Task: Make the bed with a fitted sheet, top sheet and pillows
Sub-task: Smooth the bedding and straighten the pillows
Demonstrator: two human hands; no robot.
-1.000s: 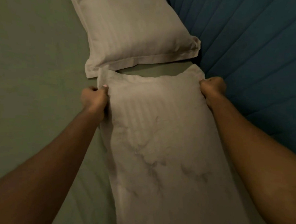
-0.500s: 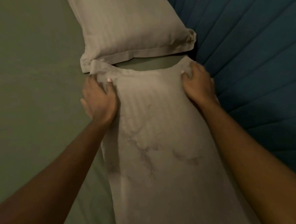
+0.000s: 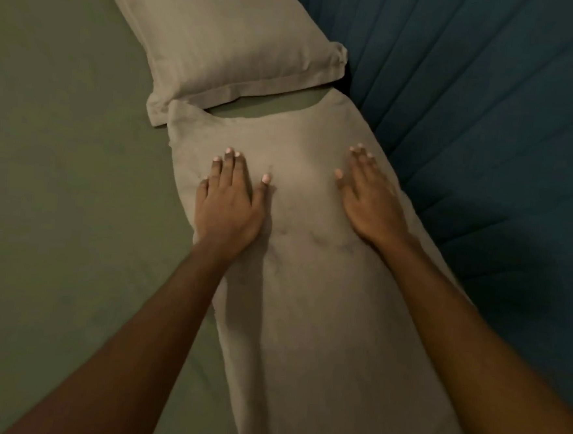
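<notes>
Two grey-beige striped pillows lie end to end on a green sheet (image 3: 60, 184). The far pillow (image 3: 229, 40) rests at the top, its flanged edge just overlapping the corner of the near pillow (image 3: 306, 303), which runs down toward me. My left hand (image 3: 230, 202) lies flat, palm down, on the near pillow's left side. Palm down on the same pillow's right side is my right hand (image 3: 369, 199), also flat. The fingers of both hands are spread and hold nothing. Light creases show in the pillowcase between the hands.
A dark blue padded headboard (image 3: 488, 129) with stitched channels runs along the right side, right against both pillows. The green sheet spreads out to the left of the pillows.
Both hands let go of the near pillow's top corners, opened, and slid down toward me onto its surface. The pillow now lies flatter, with fewer creases.
</notes>
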